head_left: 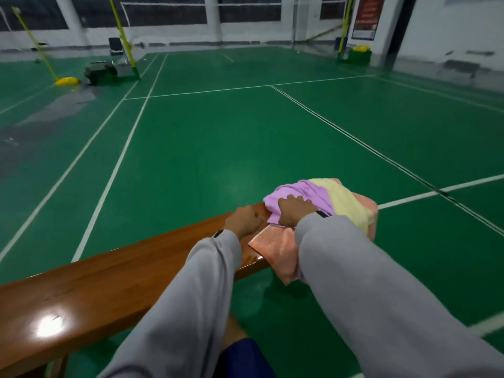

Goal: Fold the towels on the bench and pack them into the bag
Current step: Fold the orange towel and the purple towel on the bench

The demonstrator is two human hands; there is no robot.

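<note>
grip: right hand (296, 210) clutches the purple towel (308, 190); left hand (242, 221) curled beside it, hold unclear
towels: yellow towel (345, 201) and orange towel (275, 246) heaped with it at the bench (122, 268) end

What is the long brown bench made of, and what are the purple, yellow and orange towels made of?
The long brown bench looks like varnished wood: grain lines show, and a bright glare sits on its glossy top. The purple towel, pale yellow towel and orange towel look like soft cloth, perhaps microfibre: they crumple and droop over the bench edge.
</note>
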